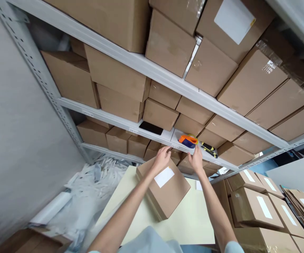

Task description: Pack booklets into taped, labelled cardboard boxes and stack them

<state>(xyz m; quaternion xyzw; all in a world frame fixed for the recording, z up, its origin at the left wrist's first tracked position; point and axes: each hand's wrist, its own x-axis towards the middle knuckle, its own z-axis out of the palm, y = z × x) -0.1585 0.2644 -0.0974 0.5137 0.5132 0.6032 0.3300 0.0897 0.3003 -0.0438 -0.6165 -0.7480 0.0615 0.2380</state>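
A closed cardboard box [168, 198] with a white label [164, 176] sits at an angle on the pale yellow table [194, 218]. My left hand [163, 157] is over the box's far side, fingers spread and slightly bent; whether they touch the cardboard I cannot tell. At the shelf edge, my right hand [196, 160] is raised with thumb and fingers apart, just below an orange and dark-blue tape dispenser [188, 141]. Contact between them is unclear. Black-and-yellow cutters [208, 150] lie on the shelf to the dispenser's right.
Shelving with grey beams [162, 75] holds many cardboard boxes ahead. A flat black object [151, 128] lies on the middle shelf. Labelled boxes [257, 207] are stacked at right. White plastic wrapping [96, 182] is piled at left, beside a grey wall [17, 123].
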